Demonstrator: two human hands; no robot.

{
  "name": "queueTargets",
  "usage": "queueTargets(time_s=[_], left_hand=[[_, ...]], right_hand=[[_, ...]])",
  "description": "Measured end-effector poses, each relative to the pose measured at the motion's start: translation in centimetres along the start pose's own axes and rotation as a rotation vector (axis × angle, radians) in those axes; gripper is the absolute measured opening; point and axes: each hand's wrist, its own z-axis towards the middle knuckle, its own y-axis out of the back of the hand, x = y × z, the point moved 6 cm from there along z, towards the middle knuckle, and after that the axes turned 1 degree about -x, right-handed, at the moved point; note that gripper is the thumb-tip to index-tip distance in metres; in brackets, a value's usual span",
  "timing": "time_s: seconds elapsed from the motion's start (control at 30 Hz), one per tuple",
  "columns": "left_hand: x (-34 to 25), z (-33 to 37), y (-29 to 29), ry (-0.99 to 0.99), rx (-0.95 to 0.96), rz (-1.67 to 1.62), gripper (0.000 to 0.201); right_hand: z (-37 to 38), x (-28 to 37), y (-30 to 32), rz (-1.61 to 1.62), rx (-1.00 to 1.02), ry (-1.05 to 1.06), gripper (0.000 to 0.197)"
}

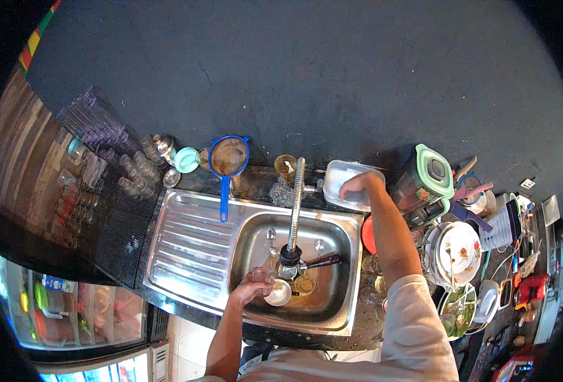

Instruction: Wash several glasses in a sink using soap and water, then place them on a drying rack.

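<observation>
The work at the sink (249, 240) looks partway along. The left hand (246, 290) is closed around a clear drinking glass (263, 275) over the basin; the right hand (356, 183) reaches into a white plastic tub (351, 204) behind the sink, and whether its fingers grip anything there I cannot tell.

At the left, glassware (136, 177) is grouped by the black ribbed mat (127, 239), probably the finished share. What seems left is in the basin and at the right: 2 spoons (270, 234) (319, 244), a dark-handled utensil (324, 261), a yellowish cup (305, 284) and a small white bowl (279, 294) just beside the left hand, then a stack of plates (457, 254) on the desk (268, 335).

Of the containers, the tub holds something whitish, perhaps suds or water. The top plate carries reddish food scraps, and a dish near it holds green leaves (457, 312). An amber glass (286, 167) behind the faucet (296, 204) has something inside, too small to name. The green-lidded container (431, 178) is closed, its contents unclear.
</observation>
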Motion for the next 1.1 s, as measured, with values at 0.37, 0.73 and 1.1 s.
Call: queueTargets(time_s=[0.37, 0.73, 1.1], left_hand=[[-0.8, -1.0, 0.4, -0.045, 0.014, -0.043, 0.049], [-2.0, -1.1, -0.7, -0.041, 0.094, 0.143, 0.053], [-3.2, 0.1, -1.1, 0.02, 0.284, 0.102, 0.041]], right_hand=[[1.2, -3.6, 2.8, 0.573, -0.262, 0.093, 0.034], [-6.9, -3.4, 5.5, 0.694, -1.028, 0.466, 0.015], [-13.6, -5.5, -4.8, 1.488, -1.279, 0.574, 0.015]])
